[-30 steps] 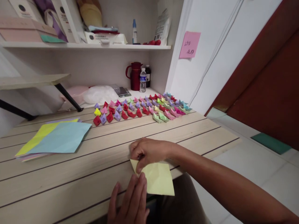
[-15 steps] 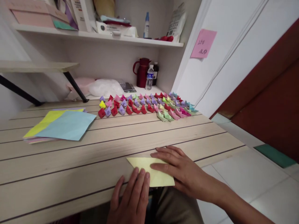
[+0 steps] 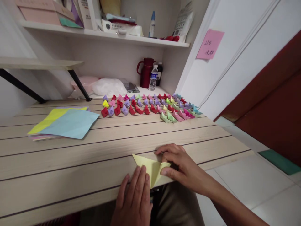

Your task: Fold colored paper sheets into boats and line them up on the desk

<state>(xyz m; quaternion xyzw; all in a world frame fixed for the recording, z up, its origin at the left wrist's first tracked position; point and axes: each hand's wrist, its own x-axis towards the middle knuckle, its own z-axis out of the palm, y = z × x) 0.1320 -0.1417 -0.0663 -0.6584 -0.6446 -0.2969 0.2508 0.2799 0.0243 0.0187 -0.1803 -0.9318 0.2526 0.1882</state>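
Sheet point(image 3: 152, 167) on table point(image 3: 113, 141), boats point(image 3: 147, 110) behind, paper stack point(image 3: 70, 124) left

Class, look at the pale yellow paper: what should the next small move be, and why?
Probably the right hand should press the bent right side of the pale yellow paper flat into a crease: that side stands raised in its grip, while the left hand lies flat on the paper, seemingly steadying it.

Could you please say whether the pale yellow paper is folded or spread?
Partly folded: the right hand holds one end of the paper bent up, while the left hand rests on it.
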